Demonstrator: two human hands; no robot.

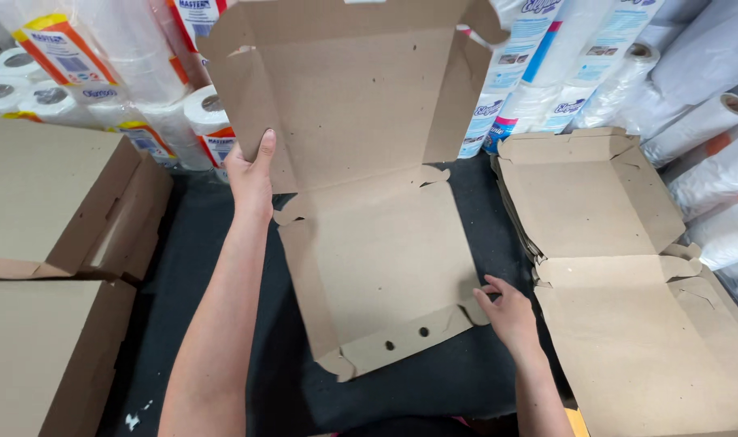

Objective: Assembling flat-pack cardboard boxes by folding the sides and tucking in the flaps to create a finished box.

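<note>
Hands met one unfolded brown cardboard box blank (369, 243) at two places on its edges. The left hand (251, 174) gripped the left side of the raised upper panel, thumb laid flat on the inner face and the fingers hidden behind the board, so it was closed on that edge. The right hand (506, 311) lay at the lower right corner of the flat panel, fingers loosely curled and their tips touching the small corner tab; whether it pinched the tab could not be told. The blank lay on a dark table (207, 243), its lower half flat with a front flap carrying two round holes, its upper half tilted up toward the camera. Bare dark surface showed on the left of the blank and in front of it. Just to the right, a stack of flat blanks (612, 267) lay close beside the right hand. Folded cardboard boxes (53, 210) stood at the left edge, well apart from the left forearm. Wrapped paper rolls (547, 73) were piled along the back and the right side.
</note>
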